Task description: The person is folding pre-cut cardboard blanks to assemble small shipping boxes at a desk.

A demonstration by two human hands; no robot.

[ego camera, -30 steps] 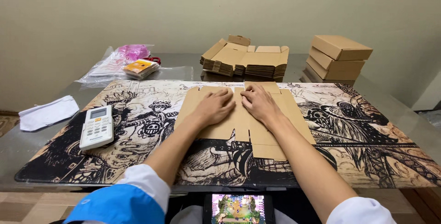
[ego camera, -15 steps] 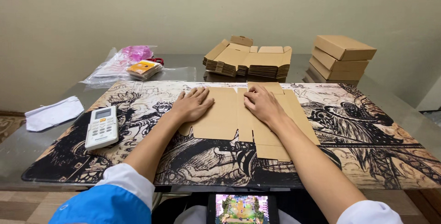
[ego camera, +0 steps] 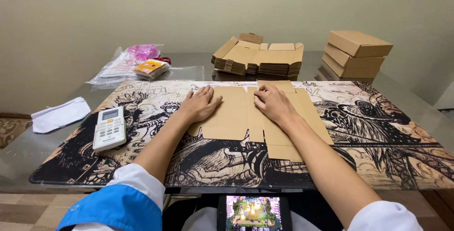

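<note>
Two bare hands pressed flat on one unfolded cardboard sheet (ego camera: 246,117), brown, matte, cut into panels and flaps with straight creases. Sheet lying flat on the printed mat (ego camera: 378,131), roughly at its middle. Left hand (ego camera: 201,104) palm down on the sheet's left panel, fingers (ego camera: 204,91) spread and released, gripping nothing. Right hand (ego camera: 274,103) palm down on the centre panels, fingers slightly curled over a crease, likewise clasping nothing.

Around the sheet: mat dark and cream, dense ink-style drawing, soft-looking, laid over a glossy grey tabletop (ego camera: 19,150). Left of the sheet, well apart, a white remote control (ego camera: 109,128) with small buttons. Farther left, off the mat, folded white paper (ego camera: 60,114). Behind the sheet, a stack of flat cardboard blanks (ego camera: 257,57); behind and to the right, three closed cardboard boxes (ego camera: 355,53) piled up. Behind and to the left, crinkled clear plastic bags (ego camera: 127,65) with something pink and an orange packet.

Bare mat on both sides of the sheet, widest on the right; front flap short of the mat's near edge.

Below the mat edge, a phone (ego camera: 254,212) with a bright screen, cut off by the frame. Bag contents hard to make out.
</note>
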